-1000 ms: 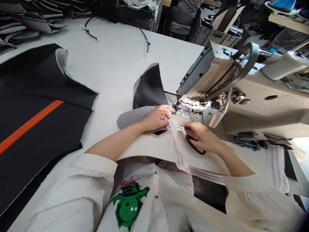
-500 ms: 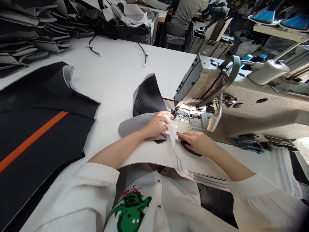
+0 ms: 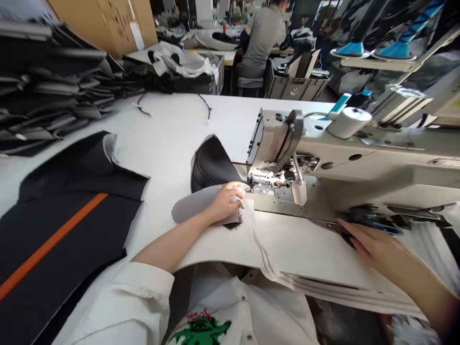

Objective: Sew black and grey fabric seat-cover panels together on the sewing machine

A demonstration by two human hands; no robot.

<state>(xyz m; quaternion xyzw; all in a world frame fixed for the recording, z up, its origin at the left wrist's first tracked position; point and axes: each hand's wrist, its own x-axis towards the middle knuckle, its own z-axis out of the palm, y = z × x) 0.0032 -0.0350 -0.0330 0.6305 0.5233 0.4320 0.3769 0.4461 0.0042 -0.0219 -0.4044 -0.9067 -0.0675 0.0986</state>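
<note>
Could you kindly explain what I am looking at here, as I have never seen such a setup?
There is no robot: a camera on the person's head looks forward and down at two bare hands. The big pale machine is a sewing machine. On the white table lie a black fabric panel with an orange stripe and a curved black piece. The left hand rests on a grey fabric piece; the right hand covers part of the scissors, hiding its exact grip. Striped white tape runs along the table's near edge.
</note>
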